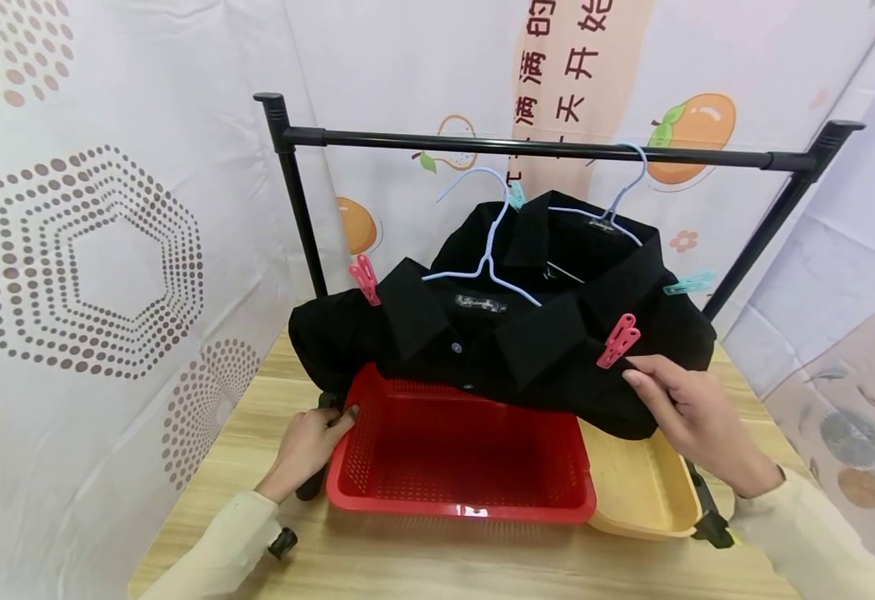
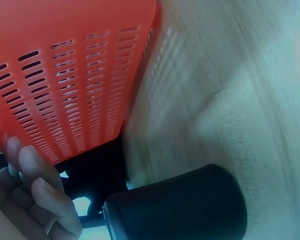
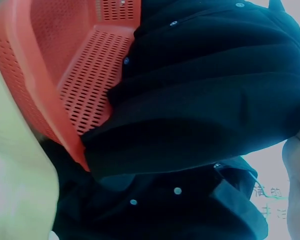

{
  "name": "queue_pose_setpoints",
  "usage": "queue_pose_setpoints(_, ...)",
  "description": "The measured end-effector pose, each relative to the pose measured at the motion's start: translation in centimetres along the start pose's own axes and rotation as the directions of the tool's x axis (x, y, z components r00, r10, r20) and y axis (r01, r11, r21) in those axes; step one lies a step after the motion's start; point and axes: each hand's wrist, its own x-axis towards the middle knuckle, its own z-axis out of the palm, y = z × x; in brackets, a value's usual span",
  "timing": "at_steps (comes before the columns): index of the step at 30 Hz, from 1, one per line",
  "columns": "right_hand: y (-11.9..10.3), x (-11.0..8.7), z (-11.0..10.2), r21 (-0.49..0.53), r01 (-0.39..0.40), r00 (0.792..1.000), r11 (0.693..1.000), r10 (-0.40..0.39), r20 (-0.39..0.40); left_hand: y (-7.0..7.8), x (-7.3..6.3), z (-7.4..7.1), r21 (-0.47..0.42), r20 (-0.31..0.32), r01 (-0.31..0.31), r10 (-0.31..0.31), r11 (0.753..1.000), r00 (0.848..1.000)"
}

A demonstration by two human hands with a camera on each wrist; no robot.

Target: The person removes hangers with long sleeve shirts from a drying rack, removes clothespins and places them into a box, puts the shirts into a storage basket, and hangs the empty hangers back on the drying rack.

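Observation:
My left hand (image 1: 308, 446) grips the left rim of a red plastic basket (image 1: 467, 510), thumb over the edge and fingers against the slotted outer wall (image 2: 80, 90). With my right hand (image 1: 696, 417) I pinch the shoulder of a black shirt (image 1: 343, 333), just beside a pink clothespin (image 1: 619, 342). This shirt is on a light-blue hanger (image 1: 492, 242) whose hook stands in front of the rail, not over it. A second pink clothespin (image 1: 365, 279) clips its other shoulder. The shirt's lower part drapes at the basket's back edge; its hem is hidden in the head view.
Behind, another black shirt (image 1: 475, 237) hangs by a blue hanger (image 1: 625, 200) from the black rail (image 1: 437, 143), with teal clothespins (image 1: 688, 283) on it. A yellow basket (image 1: 636, 475) sits partly under the red one. The rack's black feet (image 1: 713, 529) stand on the wooden table (image 1: 235, 467).

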Motion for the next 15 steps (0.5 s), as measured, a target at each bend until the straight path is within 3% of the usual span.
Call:
queue_pose_setpoints(7, -0.1, -0.9, 1.1, 0.059, 0.007, 1.0, 0.998, -0.008, 0.012, -0.3, 0.0, 0.0, -0.012, 0.0, 0.022, -0.022, 1.0, 1.0)
queue_pose_setpoints(15, 0.3, -3.0, 2.2, 0.152, -0.073, 0.994, 0.986, 0.059, 0.095, -0.4, -0.2, -0.1, -0.01, -0.006, -0.004, 0.004, 1.0, 1.0)
